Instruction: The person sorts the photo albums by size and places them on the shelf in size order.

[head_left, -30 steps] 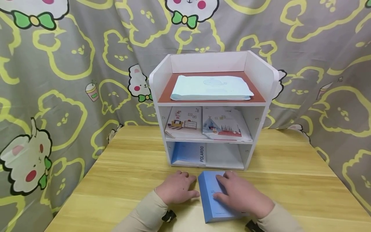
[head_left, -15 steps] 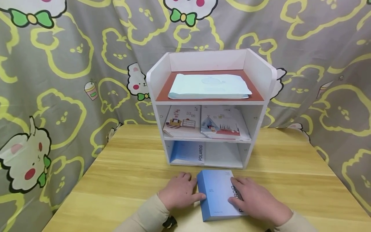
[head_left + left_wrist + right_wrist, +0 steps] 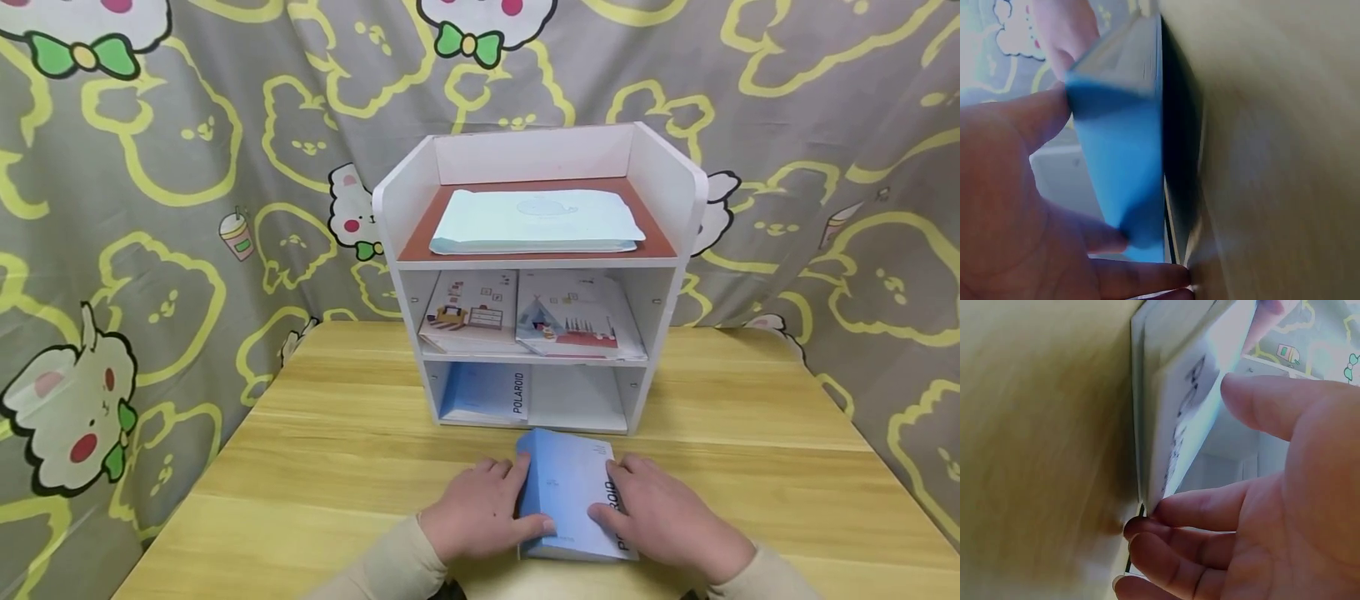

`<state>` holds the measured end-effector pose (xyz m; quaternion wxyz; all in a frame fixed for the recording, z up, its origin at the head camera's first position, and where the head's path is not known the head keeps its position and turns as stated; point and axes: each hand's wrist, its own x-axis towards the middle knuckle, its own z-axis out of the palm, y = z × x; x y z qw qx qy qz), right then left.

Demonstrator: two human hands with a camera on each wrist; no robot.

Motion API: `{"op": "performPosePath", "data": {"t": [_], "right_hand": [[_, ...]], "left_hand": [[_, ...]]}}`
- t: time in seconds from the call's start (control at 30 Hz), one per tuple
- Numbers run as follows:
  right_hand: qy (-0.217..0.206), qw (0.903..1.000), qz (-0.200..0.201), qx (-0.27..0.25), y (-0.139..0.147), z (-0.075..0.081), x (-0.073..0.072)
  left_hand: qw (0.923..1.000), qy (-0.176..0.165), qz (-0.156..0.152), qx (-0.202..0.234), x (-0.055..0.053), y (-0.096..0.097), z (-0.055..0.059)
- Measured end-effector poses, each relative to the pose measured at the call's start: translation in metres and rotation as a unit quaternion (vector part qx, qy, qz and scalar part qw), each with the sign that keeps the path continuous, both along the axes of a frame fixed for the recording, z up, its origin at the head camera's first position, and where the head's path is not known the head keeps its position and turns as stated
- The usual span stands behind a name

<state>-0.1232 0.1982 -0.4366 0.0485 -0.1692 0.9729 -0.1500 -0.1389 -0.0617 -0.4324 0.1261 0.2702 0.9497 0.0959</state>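
In the head view a thick blue-and-white book (image 3: pixel 573 487) marked POLAROID lies between my two hands, in front of a small white shelf unit (image 3: pixel 652 396). My left hand (image 3: pixel 480 512) grips its blue spine side, thumb over the cover; the left wrist view shows fingertips against the blue spine (image 3: pixel 1119 150). On the opposite long side, my right hand (image 3: pixel 671 521) holds the book's edge with the thumb on top. Its fingers (image 3: pixel 1200 512) meet the lower edge in the right wrist view. The book looks slightly tilted, with dark shadow beneath it.
Another POLAROID book (image 3: pixel 487 392) lies in the bottom compartment's left half. The middle shelf holds illustrated books (image 3: pixel 472 312), and a pale whale-printed pack (image 3: pixel 536 221) lies on top. Beneath everything is a wooden table (image 3: pixel 337 417); a patterned curtain (image 3: pixel 247 125) hangs behind.
My right hand has slid from the cover to the right edge, uncovering the lettering. My left hand has moved right onto the spine side. The book has shifted slightly and tilted.
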Motion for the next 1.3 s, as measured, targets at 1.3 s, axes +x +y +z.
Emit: {"op": "performPosePath", "data": {"t": [1.3], "right_hand": [[0.206,0.9776,-0.011,-0.043,-0.002,-0.006,-0.028]], "left_hand": [[0.9766,0.191,-0.004,0.099,-0.056,0.050,-0.005]]}}
